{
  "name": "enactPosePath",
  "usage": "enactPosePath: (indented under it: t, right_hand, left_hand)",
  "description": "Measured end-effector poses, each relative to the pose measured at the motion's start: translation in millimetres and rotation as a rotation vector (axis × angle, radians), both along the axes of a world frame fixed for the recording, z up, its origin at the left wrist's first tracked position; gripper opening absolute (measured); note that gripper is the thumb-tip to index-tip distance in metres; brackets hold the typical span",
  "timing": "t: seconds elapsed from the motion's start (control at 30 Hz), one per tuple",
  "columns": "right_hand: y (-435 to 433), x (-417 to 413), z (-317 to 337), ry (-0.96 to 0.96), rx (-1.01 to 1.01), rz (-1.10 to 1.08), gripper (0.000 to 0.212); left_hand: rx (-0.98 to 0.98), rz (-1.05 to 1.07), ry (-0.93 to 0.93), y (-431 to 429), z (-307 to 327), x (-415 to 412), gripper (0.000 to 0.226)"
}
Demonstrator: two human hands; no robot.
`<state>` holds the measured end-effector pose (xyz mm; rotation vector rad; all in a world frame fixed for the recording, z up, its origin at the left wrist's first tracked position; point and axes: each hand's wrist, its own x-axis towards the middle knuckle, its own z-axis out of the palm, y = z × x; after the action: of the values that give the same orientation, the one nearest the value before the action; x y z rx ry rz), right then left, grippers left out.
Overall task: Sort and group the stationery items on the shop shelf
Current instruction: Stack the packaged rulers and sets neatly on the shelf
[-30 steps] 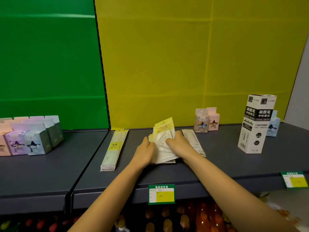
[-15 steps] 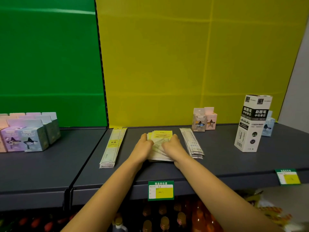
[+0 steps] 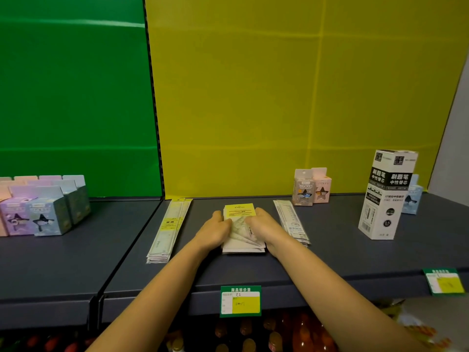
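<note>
Packet stack (image 3: 242, 246) lies flat on the shelf (image 3: 330, 252) now, it was tilted up a sec ago. Left hand (image 3: 215, 229) and right hand (image 3: 265, 224) clamp its sides with curled fingers, so I guess they're squaring that group.

There are three stacks of flat packets (image 3: 167, 229), two small star boxes (image 3: 304, 191), one tall white box (image 3: 385, 196), one pale blue box (image 3: 412, 199) behind it, and two price tags (image 3: 240, 301). The pastel boxes (image 3: 45, 214) at left are partly cut off, so I cannot count them.
</note>
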<state>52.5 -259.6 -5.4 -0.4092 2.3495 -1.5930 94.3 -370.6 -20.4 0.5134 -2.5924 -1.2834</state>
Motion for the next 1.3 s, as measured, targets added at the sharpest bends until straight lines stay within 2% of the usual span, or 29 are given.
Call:
enactPosePath:
  t: [0.17,0.3,0.37,0.4,0.47,0.57,0.7,0.77,0.87,0.93,1.03,1.1,1.3]
  right_hand:
    - [-6,-3,-1,-0.023,-0.072,0.011,0.034]
    - [1,3,7,-0.045,-0.073,0.029,0.039]
    - [8,4,7,-0.066,-0.106,0.031,0.043]
    - [11,4,5,-0.068,-0.126,0.039,0.042]
    - [13,3,-1,-0.068,-0.165,0.067,0.032]
    - [16,4,-10,-0.059,-0.227,0.145,0.027]
    - [26,3,-15,-0.119,-0.31,0.25,0.023]
    - [33,5,-15,-0.094,-0.268,0.309,0.028]
    - [44,9,-18,0.02,-0.174,0.434,0.047]
    - [48,10,-20,0.053,-0.141,0.487,0.059]
    - [49,11,-21,0.081,-0.122,0.487,0.068]
    - [49,10,-23,0.098,-0.116,0.469,0.07]
    - [46,6,-28,0.142,-0.099,0.411,0.072]
  left_hand:
    - [-0.005,0.009,0.003,-1,0,-3,0.026]
    - [0.144,0.021,0.106,-1,3,-1,0.012]
    - [0.212,0.005,0.138,-2,5,5,0.02]
    - [0.202,-0.001,0.128,-2,4,8,0.033]
    - [0.131,-0.024,0.091,1,1,14,0.048]
    - [0.082,-0.077,0.086,5,0,23,0.044]
    - [0.169,-0.205,0.09,8,10,35,0.045]
    - [0.224,-0.273,0.077,6,12,43,0.046]
    - [0.226,-0.382,0.027,-3,11,51,0.043]
    - [0.189,-0.417,0.02,-9,7,52,0.053]
    - [0.095,-0.414,0.02,-15,2,48,0.092]
    - [0.053,-0.419,0.019,-17,1,48,0.11]
    - [0.006,-0.42,0.027,-21,-4,46,0.117]
